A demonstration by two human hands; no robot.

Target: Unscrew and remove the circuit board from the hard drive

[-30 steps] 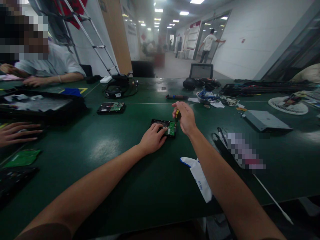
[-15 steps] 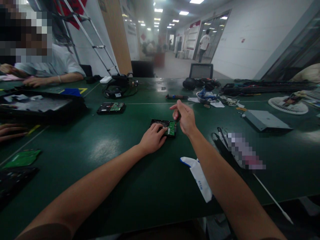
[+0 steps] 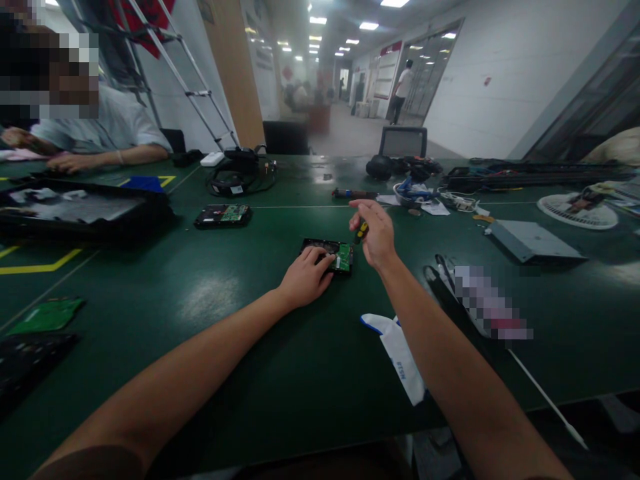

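Note:
A black hard drive [image 3: 344, 257] with a green circuit board lies flat on the green table [image 3: 260, 373]. Over its left part rests my left hand [image 3: 304, 279], closed on it with fingers across the top and the thumb at the near edge. My right hand [image 3: 379, 235] is raised just beyond the drive's right end, its fingers curled round a yellow and black screwdriver [image 3: 361, 231]. Most of the screwdriver is hidden by the hand, and its tip is too small to make out.
A second hard drive [image 3: 223, 215] lies further left. A white glove [image 3: 400, 357] is under my right forearm. At right are a grey metal box [image 3: 535, 241] and a round white part [image 3: 577, 211]. A large black tray [image 3: 85, 220] stands left, near a seated person [image 3: 120, 127].
My right hand has shifted slightly right and turned, so the screwdriver's yellow handle now shows. My left hand stays on the drive. Another person's hand at the left edge has gone from view.

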